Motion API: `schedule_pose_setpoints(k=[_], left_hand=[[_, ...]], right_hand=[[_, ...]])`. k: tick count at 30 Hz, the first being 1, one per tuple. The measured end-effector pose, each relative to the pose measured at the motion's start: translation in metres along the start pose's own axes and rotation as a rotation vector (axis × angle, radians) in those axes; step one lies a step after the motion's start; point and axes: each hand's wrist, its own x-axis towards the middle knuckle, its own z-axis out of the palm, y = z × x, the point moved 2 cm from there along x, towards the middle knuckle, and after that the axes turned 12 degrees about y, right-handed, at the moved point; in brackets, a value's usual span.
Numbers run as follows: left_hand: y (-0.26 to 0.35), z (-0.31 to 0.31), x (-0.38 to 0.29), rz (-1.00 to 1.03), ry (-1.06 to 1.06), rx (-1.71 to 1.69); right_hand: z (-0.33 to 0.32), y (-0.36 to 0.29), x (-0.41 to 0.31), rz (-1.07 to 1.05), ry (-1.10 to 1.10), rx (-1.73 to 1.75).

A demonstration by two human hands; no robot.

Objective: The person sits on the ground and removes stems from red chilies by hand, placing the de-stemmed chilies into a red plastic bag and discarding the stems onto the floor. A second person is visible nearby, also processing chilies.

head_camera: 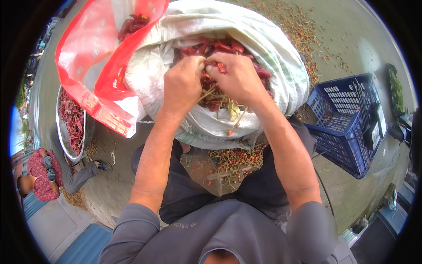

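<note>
A large white woven sack (pixel 280 56) stands with its rim rolled down, full of dried red chili peppers (pixel 227 46) with stems. Over its mouth, my left hand (pixel 184 84) and my right hand (pixel 235 74) are close together, thumbs and fingers pinched on red chili pieces between them. The exact hold of each hand is partly hidden by the fingers. Pale stalks and a dry leaf (pixel 234 111) lie on the chilies below my hands. A red and white plastic bag (pixel 108 72) leans against the sack's left side, with dark red chilies inside.
On the left, a metal basin (pixel 58 122) holds more chilies; a person (pixel 44 171) in gloves sits beyond it. A blue plastic crate (pixel 346 132) with a cable and dark device stands at right. Loose stems and chili bits (pixel 235 161) litter the ground around the sack.
</note>
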Motion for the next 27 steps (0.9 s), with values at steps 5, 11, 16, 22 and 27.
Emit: schedule_pose_setpoints(k=[5,11,16,22,27], left_hand=[[-0.001,0.002,0.008,-0.719,-0.050,-0.270],[-0.029,-0.032,0.016,-0.706,-0.471,-0.828],[-0.029,-0.011,0.000,-0.339,-0.491,-0.095],[-0.033,-0.007,-0.005,-0.335,-0.585,0.021],[-0.038,-0.012,0.005,-0.550,-0.382,-0.025]], right_hand=[[0.017,-0.003,-0.009,-0.370,-0.064,-0.068],[-0.028,0.000,0.014,0.266,0.114,0.470],[-0.020,0.003,0.008,0.371,0.081,0.649],[-0.029,0.012,0.013,0.394,0.161,0.579],[-0.033,0.009,0.012,0.381,0.203,0.386]])
